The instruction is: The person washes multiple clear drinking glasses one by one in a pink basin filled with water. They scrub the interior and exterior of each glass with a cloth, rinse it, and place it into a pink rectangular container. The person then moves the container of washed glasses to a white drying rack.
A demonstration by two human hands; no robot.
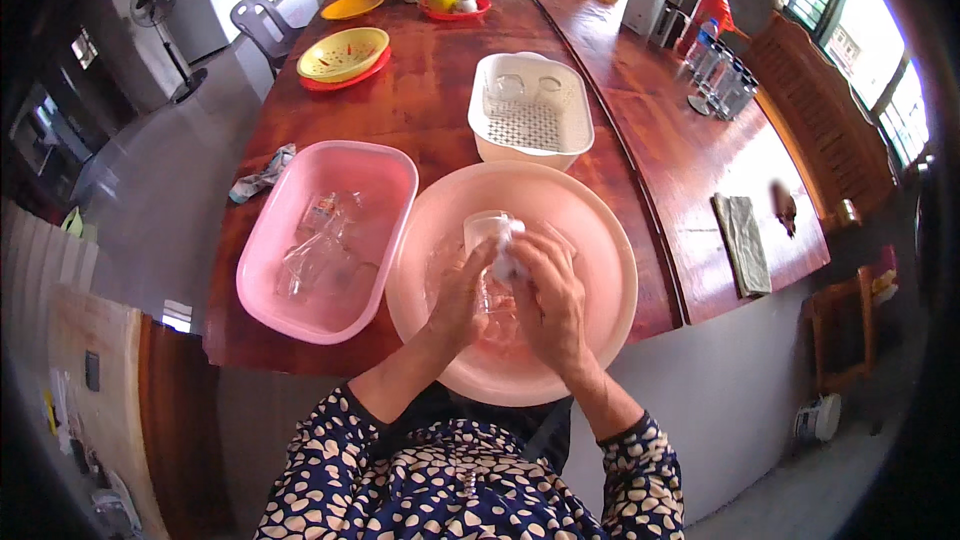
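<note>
Over the round pale-pink basin [612,270], my left hand [458,295] is closed around a see-through glass [482,227]. My right hand [548,292] grips a wad of white cloth or sponge [507,248] and presses it against the glass near its rim. More glassware [500,325] lies low in the basin below my hands, partly hidden by them. To the left stands a pink rectangular tub [258,285] with several see-through glasses [318,252] lying in it. Behind the basin, a white basket [482,112] holds a couple of glasses [510,84].
A crumpled cloth [264,174] lies beside the tub. A yellow colander [345,53], an orange plate [353,6] and a red tray [482,10] sit farther back. On the right are a folded grey cloth [741,245] and several upright glasses [722,85]. A seam [640,175] divides the tabletop.
</note>
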